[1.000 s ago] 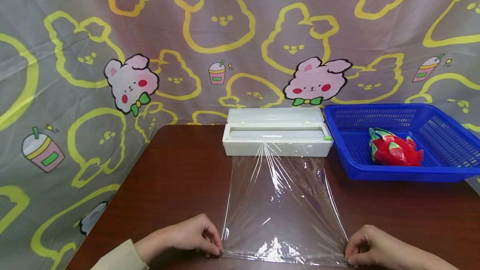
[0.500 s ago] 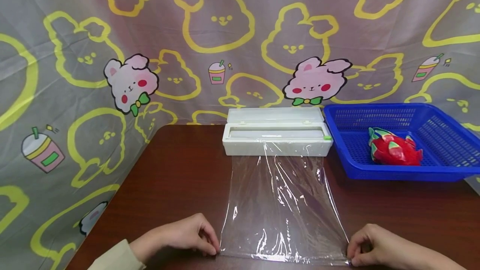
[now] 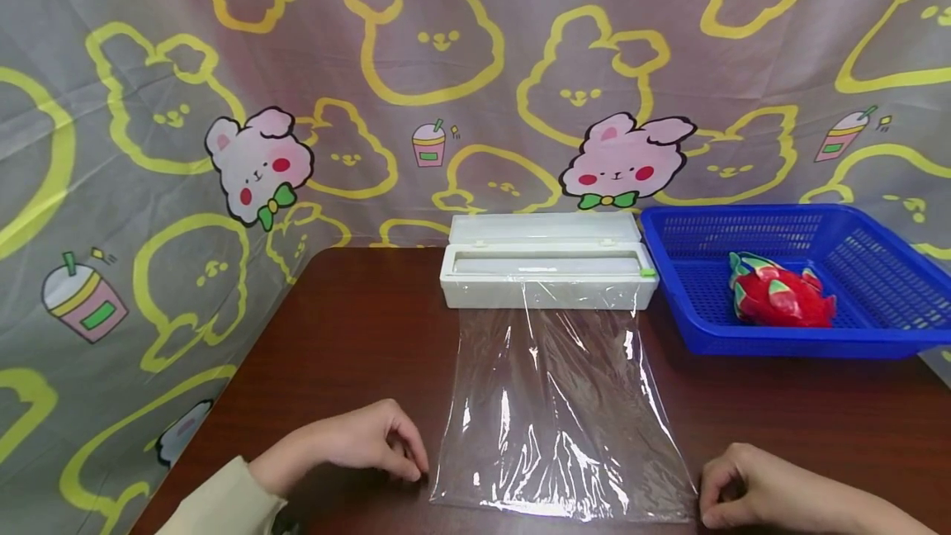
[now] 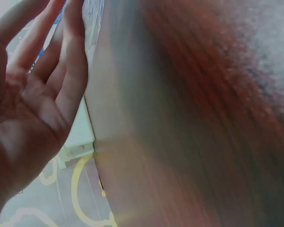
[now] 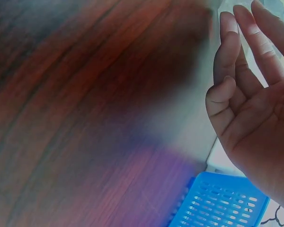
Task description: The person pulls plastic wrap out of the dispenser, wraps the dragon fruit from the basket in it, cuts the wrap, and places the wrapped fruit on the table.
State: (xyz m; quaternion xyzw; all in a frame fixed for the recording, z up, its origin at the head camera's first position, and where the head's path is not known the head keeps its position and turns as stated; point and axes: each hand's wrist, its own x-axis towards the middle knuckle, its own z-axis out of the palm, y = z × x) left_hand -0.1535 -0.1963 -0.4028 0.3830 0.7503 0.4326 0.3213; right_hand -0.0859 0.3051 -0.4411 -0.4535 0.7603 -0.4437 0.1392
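The person's left hand [image 3: 364, 440] hung over the near left part of the desk [image 3: 357, 329], just beside the left edge of a sheet of clear film [image 3: 550, 436]. Its grip was relaxed, fingers loosely bent, with nothing held. The right hand [image 3: 750, 485] was at the sheet's near right corner, fingers loosely curled too; in the right wrist view its thumb and fingertips stood slightly apart, with no film visible in that grip. Whether a fingertip touched the edge could not be told.

The film ran from the front of a long white box [image 3: 550, 295] at the far side, spreading over the desk towards the near edge. It was wrinkled, with bright reflections along its near edge. The box's lid [image 3: 546, 228] stood raised at the back, and a small green piece [image 3: 648, 273] sat at the right end of its front rail.

To the right of the box, a blue basket [image 3: 817, 343] with perforated walls held a red plush dragon fruit [image 3: 783, 300]. Behind everything, a grey cloth [image 3: 461, 188] was printed with yellow outlines, rabbits and cups. A pale sleeve [image 3: 223, 502] covered the left forearm.
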